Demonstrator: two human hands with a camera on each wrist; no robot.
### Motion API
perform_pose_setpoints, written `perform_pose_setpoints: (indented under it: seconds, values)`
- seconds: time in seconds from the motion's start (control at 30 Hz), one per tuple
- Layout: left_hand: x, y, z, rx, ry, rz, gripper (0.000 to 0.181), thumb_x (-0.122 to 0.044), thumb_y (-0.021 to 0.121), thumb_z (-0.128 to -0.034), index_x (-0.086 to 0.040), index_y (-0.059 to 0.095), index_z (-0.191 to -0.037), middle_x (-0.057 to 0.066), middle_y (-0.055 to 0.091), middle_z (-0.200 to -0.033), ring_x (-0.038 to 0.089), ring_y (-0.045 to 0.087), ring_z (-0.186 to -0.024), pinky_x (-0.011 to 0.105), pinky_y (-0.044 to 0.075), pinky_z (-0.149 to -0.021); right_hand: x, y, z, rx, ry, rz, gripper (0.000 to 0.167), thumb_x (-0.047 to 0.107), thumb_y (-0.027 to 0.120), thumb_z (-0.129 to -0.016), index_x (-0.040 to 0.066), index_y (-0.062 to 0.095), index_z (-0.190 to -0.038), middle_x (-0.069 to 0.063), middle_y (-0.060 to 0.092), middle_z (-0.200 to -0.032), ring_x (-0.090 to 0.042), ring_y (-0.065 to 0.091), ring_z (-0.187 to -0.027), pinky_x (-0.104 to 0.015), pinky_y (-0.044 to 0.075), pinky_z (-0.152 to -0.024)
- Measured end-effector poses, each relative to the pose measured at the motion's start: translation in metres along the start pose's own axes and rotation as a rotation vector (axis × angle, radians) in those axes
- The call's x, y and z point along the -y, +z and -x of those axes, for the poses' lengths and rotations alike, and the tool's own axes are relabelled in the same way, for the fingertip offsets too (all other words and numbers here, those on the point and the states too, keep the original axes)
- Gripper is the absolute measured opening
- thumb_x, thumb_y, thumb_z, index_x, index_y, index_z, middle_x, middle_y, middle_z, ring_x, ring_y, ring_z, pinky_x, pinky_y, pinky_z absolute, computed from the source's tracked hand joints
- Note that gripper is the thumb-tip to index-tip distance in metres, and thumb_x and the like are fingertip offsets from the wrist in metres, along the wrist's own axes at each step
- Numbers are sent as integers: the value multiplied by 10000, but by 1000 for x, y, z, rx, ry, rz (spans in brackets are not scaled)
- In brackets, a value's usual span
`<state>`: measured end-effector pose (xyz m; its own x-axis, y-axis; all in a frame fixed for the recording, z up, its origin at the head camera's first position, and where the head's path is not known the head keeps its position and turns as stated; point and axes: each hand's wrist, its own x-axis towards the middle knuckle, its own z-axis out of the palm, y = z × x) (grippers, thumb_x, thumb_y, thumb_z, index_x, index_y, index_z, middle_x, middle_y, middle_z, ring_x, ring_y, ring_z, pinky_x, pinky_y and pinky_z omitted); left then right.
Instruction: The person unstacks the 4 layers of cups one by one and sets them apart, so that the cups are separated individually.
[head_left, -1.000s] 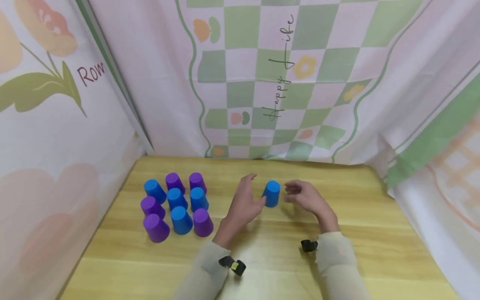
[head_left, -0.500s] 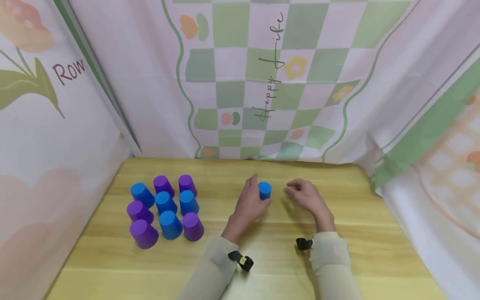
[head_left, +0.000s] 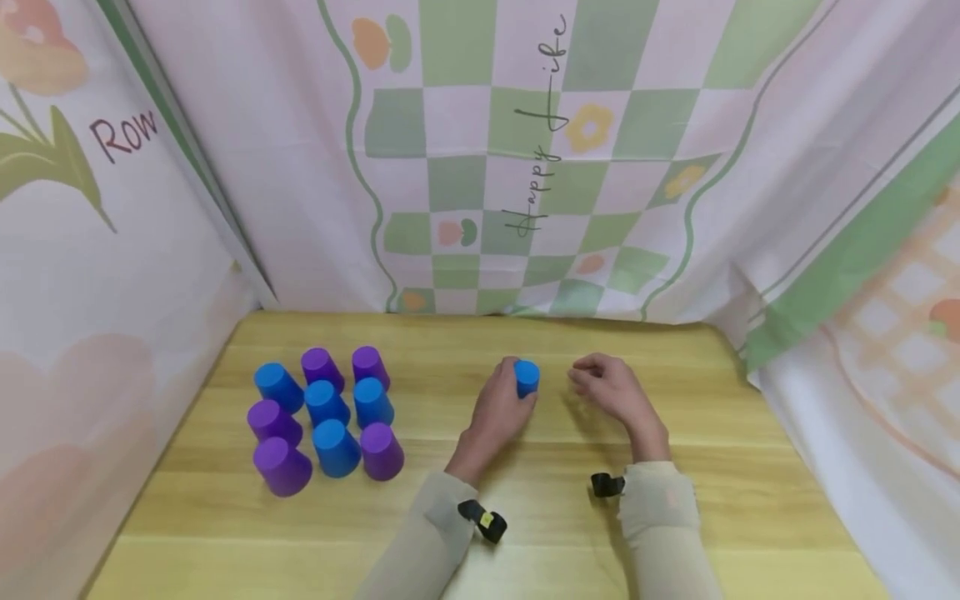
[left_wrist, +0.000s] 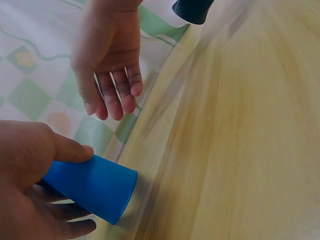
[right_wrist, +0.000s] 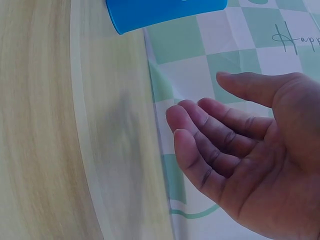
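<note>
My left hand [head_left: 501, 408] grips a blue cup [head_left: 527, 379] that is bottom up near the middle of the table. In the left wrist view the thumb lies along one side of this blue cup [left_wrist: 95, 187] and the fingers go round the other. To the right of the cup, and apart from it, my right hand [head_left: 611, 392] holds nothing. Its fingers are loosely bent in the right wrist view, with the palm [right_wrist: 270, 185] showing. Whether the cup's rim touches the table cannot be told.
Several upturned cups stand grouped on the left of the wooden table [head_left: 420, 533], among them a blue cup [head_left: 336, 448] and a purple cup [head_left: 382, 452] in front. Patterned cloth [head_left: 450, 183] hangs behind the table and at both sides.
My left hand has closed its thumb and fingers round the blue cup, beside which it was spread a second ago. The right hand has barely moved. The head view has shifted slightly.
</note>
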<state>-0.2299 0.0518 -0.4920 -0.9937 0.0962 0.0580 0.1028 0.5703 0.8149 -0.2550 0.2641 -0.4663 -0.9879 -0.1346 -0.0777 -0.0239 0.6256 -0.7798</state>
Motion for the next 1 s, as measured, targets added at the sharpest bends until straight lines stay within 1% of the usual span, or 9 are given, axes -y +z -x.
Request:
perform_pose_setpoints:
  seconds: [0.1,0.17,0.33,0.47,0.73,0.87,1.0]
  values:
    - [2,-1,1,-8,9,20,576,-133,753,-977,-48,477,-1476,146,612,-1412,329,608,-1323,496,529,-1112,0,0,1,6,12,-14,405,263,609,-1073,-63,635,-1311,-269,720,-1209,-311,756,-1005,-397,639,-841]
    - [2,-2,2,-13,10,33,567,-129,748,-980,-47,482,-1474,142,613,-1409,327,607,-1325,497,528,-1113,-1,-1,1,13,18,-13,409,271,600,-1078,-58,630,-1319,-267,716,-1225,-310,754,-1015,-413,640,-857]
    - [2,-8,7,-26,-3,46,551,-138,741,-988,-53,487,-1469,131,607,-1414,319,601,-1338,499,525,-1118,-1,-1,1,16,22,-8,406,275,594,-1079,-51,632,-1318,-258,722,-1216,-300,751,-1009,-386,635,-850]
    - [0,-13,10,-42,0,35,553,-141,752,-980,-52,495,-1462,138,611,-1411,331,607,-1333,504,526,-1116,0,0,2,38,25,-19,396,262,582,-1084,-52,631,-1321,-263,715,-1214,-322,745,-1010,-409,644,-841]
    - [-5,-28,20,-52,15,27,550,-146,753,-981,-42,502,-1459,130,624,-1389,319,615,-1323,498,533,-1108,2,5,1,79,27,-27,417,284,591,-1083,-43,629,-1337,-244,712,-1209,-329,733,-1022,-416,647,-850]
    - [-7,-37,27,-41,3,30,567,-156,748,-987,-54,488,-1481,121,619,-1413,307,599,-1348,496,523,-1122,3,7,0,103,30,-25,445,307,592,-1085,-43,619,-1357,-237,714,-1193,-316,725,-1013,-418,644,-848]
    - [-8,-46,32,-57,-11,33,566,-157,745,-989,-67,482,-1482,123,612,-1423,317,594,-1355,515,517,-1125,6,9,-2,123,40,-35,460,322,586,-1088,-34,608,-1379,-242,704,-1227,-319,725,-1025,-422,644,-860]
